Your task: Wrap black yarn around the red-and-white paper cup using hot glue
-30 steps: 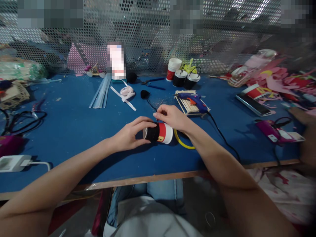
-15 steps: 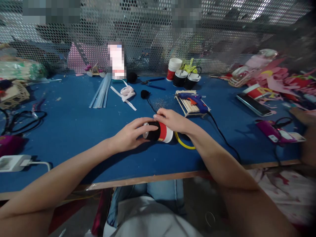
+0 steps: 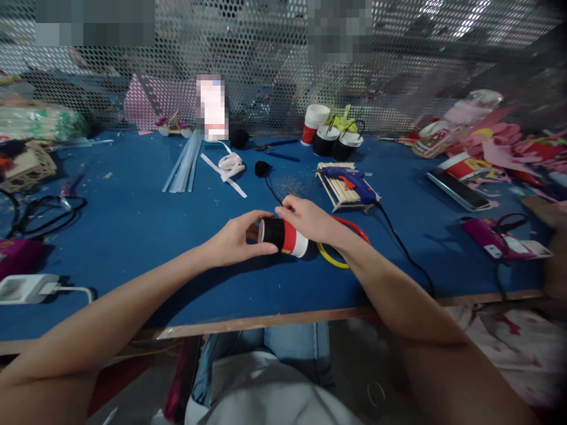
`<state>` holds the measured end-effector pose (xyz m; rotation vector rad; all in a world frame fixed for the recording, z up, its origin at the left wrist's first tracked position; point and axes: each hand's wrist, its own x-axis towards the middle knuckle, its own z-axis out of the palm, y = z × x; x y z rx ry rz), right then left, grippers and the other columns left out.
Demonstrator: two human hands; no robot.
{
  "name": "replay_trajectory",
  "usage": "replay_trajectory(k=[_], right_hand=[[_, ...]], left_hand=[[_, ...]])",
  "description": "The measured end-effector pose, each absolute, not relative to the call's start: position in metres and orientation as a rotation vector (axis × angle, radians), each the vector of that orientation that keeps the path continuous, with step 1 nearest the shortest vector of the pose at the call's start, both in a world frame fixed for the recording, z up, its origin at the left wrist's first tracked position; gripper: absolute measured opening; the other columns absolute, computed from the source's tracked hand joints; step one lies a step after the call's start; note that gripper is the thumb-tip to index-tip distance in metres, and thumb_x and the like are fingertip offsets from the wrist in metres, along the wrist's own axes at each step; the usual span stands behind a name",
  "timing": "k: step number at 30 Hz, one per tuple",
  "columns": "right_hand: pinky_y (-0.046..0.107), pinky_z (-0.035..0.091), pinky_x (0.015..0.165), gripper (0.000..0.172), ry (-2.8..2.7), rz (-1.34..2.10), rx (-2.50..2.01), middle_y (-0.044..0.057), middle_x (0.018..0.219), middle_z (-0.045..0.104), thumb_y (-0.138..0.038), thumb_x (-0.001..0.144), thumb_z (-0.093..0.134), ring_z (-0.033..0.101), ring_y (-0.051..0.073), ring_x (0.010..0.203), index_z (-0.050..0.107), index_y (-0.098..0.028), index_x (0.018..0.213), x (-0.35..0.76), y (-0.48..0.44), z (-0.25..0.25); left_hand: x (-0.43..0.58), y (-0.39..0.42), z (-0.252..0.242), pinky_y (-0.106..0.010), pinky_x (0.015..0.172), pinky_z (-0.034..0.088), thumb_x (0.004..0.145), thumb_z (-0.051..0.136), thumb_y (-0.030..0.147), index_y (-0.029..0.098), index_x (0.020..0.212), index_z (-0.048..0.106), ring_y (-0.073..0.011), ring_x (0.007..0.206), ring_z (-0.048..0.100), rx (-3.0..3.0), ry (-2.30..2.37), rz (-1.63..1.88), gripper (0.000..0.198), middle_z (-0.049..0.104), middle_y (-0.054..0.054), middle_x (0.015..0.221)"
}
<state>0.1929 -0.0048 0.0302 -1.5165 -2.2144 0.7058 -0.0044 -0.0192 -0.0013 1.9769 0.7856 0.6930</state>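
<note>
A paper cup point(image 3: 289, 237) lies on its side above the blue table, with a black band round its base half and red and white toward its rim. My left hand point(image 3: 234, 239) is wrapped around the base end, its thumb on the near side and its fingers behind. My right hand point(image 3: 308, 218) rests at the cup's upper far side, thumb and forefinger pinched on a black yarn point(image 3: 273, 192). The yarn runs back to a small black ball point(image 3: 262, 169). Beside my right wrist lie a yellow ring point(image 3: 332, 258) and a red ring point(image 3: 354, 226), partly covered by my forearm.
A blue glue gun point(image 3: 354, 182) rests on a small stick rack point(image 3: 330, 188), its cord trailing right. Behind are pliers point(image 3: 279, 147), white-topped black cups point(image 3: 326, 141) and stacked paper cups point(image 3: 315, 121). White ribbon point(image 3: 231, 165) and clear glue sticks point(image 3: 182, 165) lie left; a phone point(image 3: 460, 189) lies right.
My left fingers have shifted from over the cup to behind it, and the thumb now lies along its near side. My right hand stays at nearly the same place. The red ring shows more.
</note>
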Motion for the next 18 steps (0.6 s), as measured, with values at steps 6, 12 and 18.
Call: replay_trajectory(k=[6,12,18], right_hand=[[0.027,0.029,0.058,0.024,-2.188,0.636,-1.462,-0.002,0.065,0.046,-0.036,0.087,0.041,0.041,0.012,0.059,0.037,-0.021,0.068,0.188,-0.012,0.034],[0.027,0.031,0.061,0.022,-2.178,0.660,-1.410,0.000,0.067,0.050,-0.036,0.085,0.044,0.044,0.012,0.063,0.046,-0.019,0.071,0.194,-0.009,0.040],[0.027,0.032,0.062,0.021,-2.144,0.717,-1.357,-0.001,0.068,0.051,-0.035,0.083,0.047,0.044,0.012,0.064,0.048,-0.018,0.071,0.196,-0.008,0.041]], left_hand=[[-0.002,-0.022,0.001,-0.030,0.068,0.054,0.080,0.060,0.038,0.016,0.116,0.046,-0.0161,0.080,0.063,1.842,0.783,0.684,0.044,0.059,-0.008,0.102],[-0.003,-0.022,0.001,-0.035,0.081,0.052,0.077,0.064,0.031,0.017,0.119,0.046,-0.0190,0.093,0.059,2.054,0.749,0.803,0.047,0.056,-0.010,0.109],[-0.004,-0.021,0.001,-0.035,0.083,0.051,0.077,0.065,0.029,0.019,0.119,0.047,-0.0213,0.102,0.055,2.175,0.701,0.836,0.046,0.052,-0.011,0.114]])
